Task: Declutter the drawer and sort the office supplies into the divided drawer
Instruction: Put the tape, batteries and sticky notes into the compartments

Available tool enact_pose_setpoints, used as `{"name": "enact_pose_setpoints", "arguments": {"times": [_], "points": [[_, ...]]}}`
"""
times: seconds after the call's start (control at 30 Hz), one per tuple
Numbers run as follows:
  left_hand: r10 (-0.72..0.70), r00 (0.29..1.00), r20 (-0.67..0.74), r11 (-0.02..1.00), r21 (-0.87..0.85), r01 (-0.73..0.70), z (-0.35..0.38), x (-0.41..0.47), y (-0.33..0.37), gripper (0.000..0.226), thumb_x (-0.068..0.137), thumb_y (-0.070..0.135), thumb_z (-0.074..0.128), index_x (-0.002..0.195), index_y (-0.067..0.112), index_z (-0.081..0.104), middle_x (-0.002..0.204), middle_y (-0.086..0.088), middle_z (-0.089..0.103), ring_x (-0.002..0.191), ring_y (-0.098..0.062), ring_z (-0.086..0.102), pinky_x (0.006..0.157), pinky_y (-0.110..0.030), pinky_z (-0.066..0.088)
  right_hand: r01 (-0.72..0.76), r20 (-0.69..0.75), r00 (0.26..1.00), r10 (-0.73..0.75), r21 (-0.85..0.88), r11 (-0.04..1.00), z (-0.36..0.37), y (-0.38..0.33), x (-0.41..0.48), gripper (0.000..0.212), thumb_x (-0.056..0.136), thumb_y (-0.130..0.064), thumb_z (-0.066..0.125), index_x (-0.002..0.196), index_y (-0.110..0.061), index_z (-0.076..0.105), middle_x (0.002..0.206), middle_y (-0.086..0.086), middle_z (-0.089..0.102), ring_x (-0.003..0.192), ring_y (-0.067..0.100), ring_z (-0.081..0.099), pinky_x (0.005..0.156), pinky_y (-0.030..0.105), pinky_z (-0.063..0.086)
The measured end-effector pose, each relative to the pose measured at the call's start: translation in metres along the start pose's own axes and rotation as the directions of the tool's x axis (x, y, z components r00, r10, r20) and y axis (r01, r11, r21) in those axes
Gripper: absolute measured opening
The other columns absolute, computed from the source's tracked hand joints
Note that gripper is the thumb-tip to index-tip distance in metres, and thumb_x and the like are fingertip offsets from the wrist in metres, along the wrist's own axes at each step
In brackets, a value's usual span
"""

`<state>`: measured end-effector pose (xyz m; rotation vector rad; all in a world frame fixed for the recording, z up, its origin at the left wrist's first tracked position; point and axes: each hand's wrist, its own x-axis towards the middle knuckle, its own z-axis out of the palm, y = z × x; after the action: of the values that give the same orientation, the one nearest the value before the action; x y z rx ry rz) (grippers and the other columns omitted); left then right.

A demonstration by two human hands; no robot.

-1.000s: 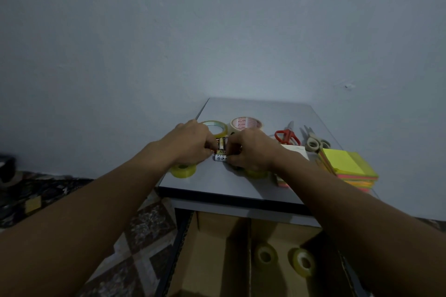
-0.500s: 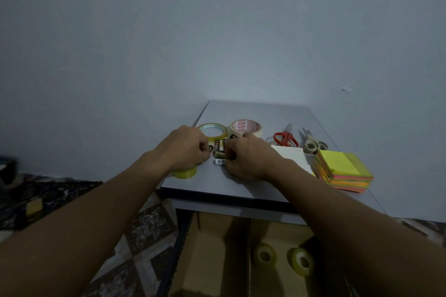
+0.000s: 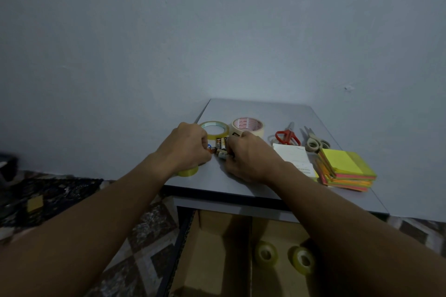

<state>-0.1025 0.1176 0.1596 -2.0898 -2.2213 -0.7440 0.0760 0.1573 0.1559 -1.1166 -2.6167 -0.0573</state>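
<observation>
On the grey desk top (image 3: 272, 111), my left hand (image 3: 187, 146) and my right hand (image 3: 248, 157) curl in from both sides around a small cluster of batteries (image 3: 221, 148). Fingers of each hand pinch the batteries between them. A small yellow tape roll (image 3: 189, 172) peeks from under my left wrist. Below the desk edge the divided cardboard drawer (image 3: 217, 248) stands open, with two small yellowish tape rolls (image 3: 265, 253) (image 3: 303, 260) in its right compartment and nothing seen in the left one.
Behind my hands stand a clear tape roll (image 3: 216, 129) and a white masking tape roll (image 3: 248, 126). To the right lie red scissors (image 3: 287, 136), grey scissors (image 3: 315, 142), a white note pad (image 3: 295, 158) and a stack of neon sticky notes (image 3: 347, 169). Patterned floor at left.
Both hands stay closed around the batteries and have drawn them slightly together. The view has shifted a little; nothing else on the desk moved.
</observation>
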Motion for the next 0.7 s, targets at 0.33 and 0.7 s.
{"name": "enact_pose_setpoints", "arguments": {"times": [0.33, 0.7], "points": [[-0.028, 0.999, -0.031, 0.996, -0.081, 0.025, 0.007, 0.004, -0.007, 0.015, 0.07, 0.01, 0.076, 0.073, 0.021, 0.067, 0.083, -0.002, 0.067, 0.073, -0.018, 0.062, 0.063, -0.032, 0.056, -0.006, -0.035, 0.999, 0.007, 0.05, 0.999, 0.002, 0.001, -0.001, 0.027, 0.094, -0.039, 0.055, 0.102, -0.012, 0.057, 0.101, 0.012, 0.062, 0.084, 0.026, 0.059, 0.074, 0.045, 0.056], [-0.064, 0.991, -0.118, 0.987, -0.154, 0.046, 0.008, 0.003, -0.008, 0.023, 0.072, 0.007, 0.076, 0.069, 0.026, 0.063, 0.082, 0.0, 0.067, 0.073, -0.018, 0.064, 0.061, -0.03, 0.055, -0.036, -0.08, 0.995, 0.053, 0.194, 0.98, -0.001, 0.001, -0.002, 0.027, 0.09, -0.043, 0.061, 0.095, -0.017, 0.056, 0.095, 0.011, 0.064, 0.083, 0.026, 0.06, 0.073, 0.048, 0.056]]}}
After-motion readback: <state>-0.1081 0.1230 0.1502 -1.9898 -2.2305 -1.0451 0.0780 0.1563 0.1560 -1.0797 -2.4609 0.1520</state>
